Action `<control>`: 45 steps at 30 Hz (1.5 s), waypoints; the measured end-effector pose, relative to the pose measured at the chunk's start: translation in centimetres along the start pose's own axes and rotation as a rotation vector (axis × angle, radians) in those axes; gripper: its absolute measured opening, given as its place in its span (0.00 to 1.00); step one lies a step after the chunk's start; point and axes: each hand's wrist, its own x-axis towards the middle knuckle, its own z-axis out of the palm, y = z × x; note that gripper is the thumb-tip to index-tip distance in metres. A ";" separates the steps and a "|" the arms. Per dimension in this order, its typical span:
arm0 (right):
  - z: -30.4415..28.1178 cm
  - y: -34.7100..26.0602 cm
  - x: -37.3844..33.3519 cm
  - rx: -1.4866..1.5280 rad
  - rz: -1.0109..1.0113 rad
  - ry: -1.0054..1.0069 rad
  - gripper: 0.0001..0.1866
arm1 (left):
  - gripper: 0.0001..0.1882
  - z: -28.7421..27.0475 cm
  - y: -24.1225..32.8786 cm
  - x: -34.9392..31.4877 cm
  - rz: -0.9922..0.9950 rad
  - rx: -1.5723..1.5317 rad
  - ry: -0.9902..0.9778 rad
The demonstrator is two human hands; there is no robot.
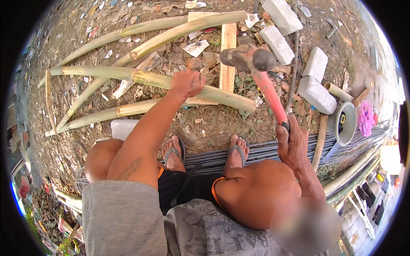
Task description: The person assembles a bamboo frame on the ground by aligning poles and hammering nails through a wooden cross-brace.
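Note:
My right hand [294, 143] is wrapped around the red handle of a sledgehammer [270, 91], whose dark double-faced head is raised toward the far side. My left hand [188, 82] is closed at the upper edge of a bamboo pole [160, 79], near its right part. Whether anything small is also between those fingers is hidden. This pole lies across another slanting bamboo pole [188, 30]. A further pole [128, 110] runs along the near side, and a thin strip [50, 100] stands across their left ends. Under the right ends is a pale wooden plank [227, 51].
Grey concrete blocks [276, 45] lie at the far right. Near them stand a grey bucket [345, 123] and a pink plastic bag [366, 117]. Dark steel rods [273, 154] run behind my sandaled feet [173, 155]. Dry leaves and scraps litter the ground.

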 end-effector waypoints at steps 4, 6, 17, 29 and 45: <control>-0.2 -0.7 2.6 -0.161 -0.045 -0.223 0.13 | 0.25 -1.6 1.1 -0.6 -0.032 -0.120 -0.077; 0.4 0.2 4.2 -0.403 -0.072 -0.381 0.16 | 0.26 0.4 -0.6 -0.5 0.109 -0.005 0.072; -0.1 1.8 1.9 -0.187 0.052 -0.301 0.15 | 0.28 -0.8 0.3 0.0 0.007 -0.057 -0.021; 12.4 11.0 -8.7 0.195 0.349 0.076 0.15 | 0.29 -0.8 1.5 0.7 0.017 -0.045 -0.079; 15.5 10.3 -8.2 0.315 0.370 0.091 0.12 | 0.27 -0.5 0.6 0.4 0.011 0.031 -0.089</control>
